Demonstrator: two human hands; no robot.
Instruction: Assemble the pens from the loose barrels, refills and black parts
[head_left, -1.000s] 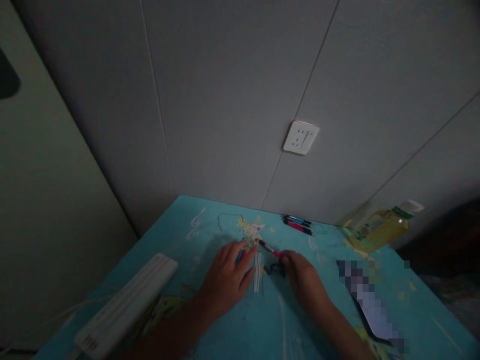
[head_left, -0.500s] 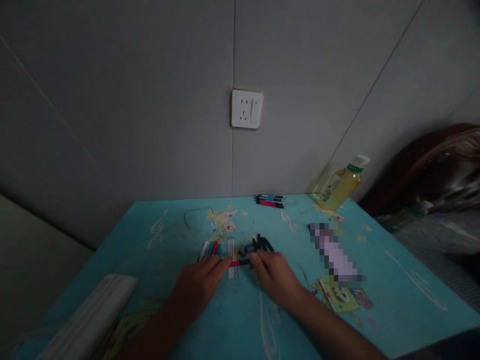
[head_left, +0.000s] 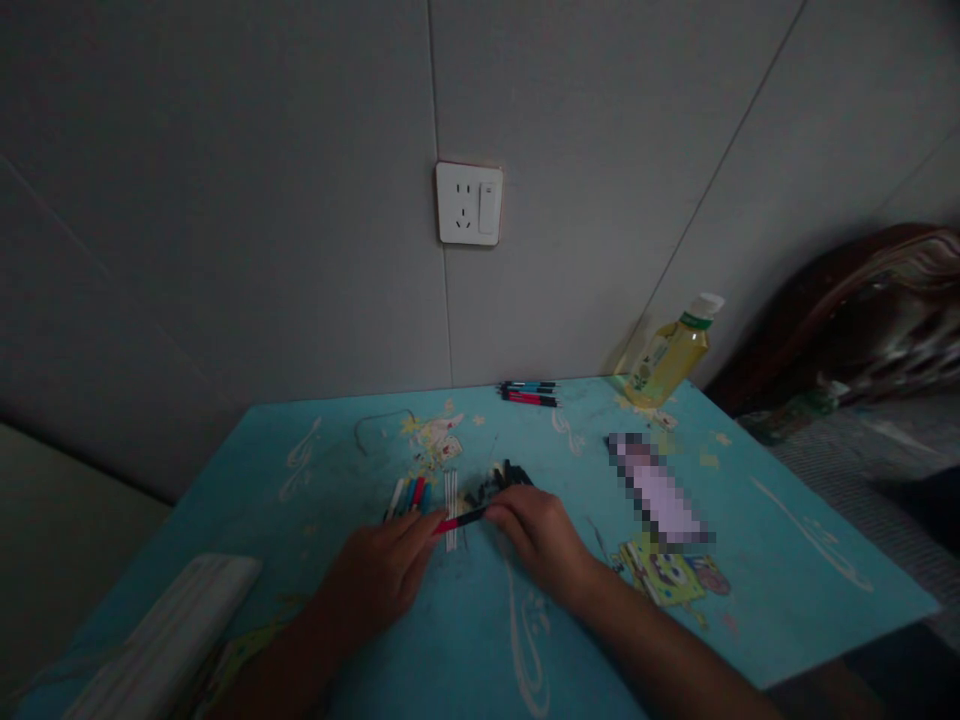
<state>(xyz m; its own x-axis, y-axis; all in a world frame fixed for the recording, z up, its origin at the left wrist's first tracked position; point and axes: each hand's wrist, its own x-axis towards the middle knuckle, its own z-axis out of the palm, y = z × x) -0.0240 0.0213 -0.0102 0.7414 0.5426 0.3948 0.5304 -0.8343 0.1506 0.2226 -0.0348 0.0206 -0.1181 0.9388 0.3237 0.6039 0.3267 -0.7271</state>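
Between my hands is a pen (head_left: 459,522) with a red barrel and a black grip section, tilted slightly up to the right. My left hand (head_left: 382,565) is closed on its red end. My right hand (head_left: 541,530) pinches the tip of the black end. Under the pen lie several thin white refills (head_left: 451,485), side by side. White, blue and red pen barrels (head_left: 417,492) lie just beyond my left fingers, partly hidden by them. Small black pen parts (head_left: 516,474) are heaped behind my right hand.
Several red and blue pens (head_left: 529,395) lie along the wall edge of the blue patterned table (head_left: 300,520). A bottle of yellow liquid (head_left: 667,355) stands at the back right. A blurred-out purple item (head_left: 660,492) lies at right, a long white object (head_left: 169,635) at front left.
The whole view has shifted a little. More of the black section now shows between my hands, and the pen tilts up more to the right. Both hands still hold it.
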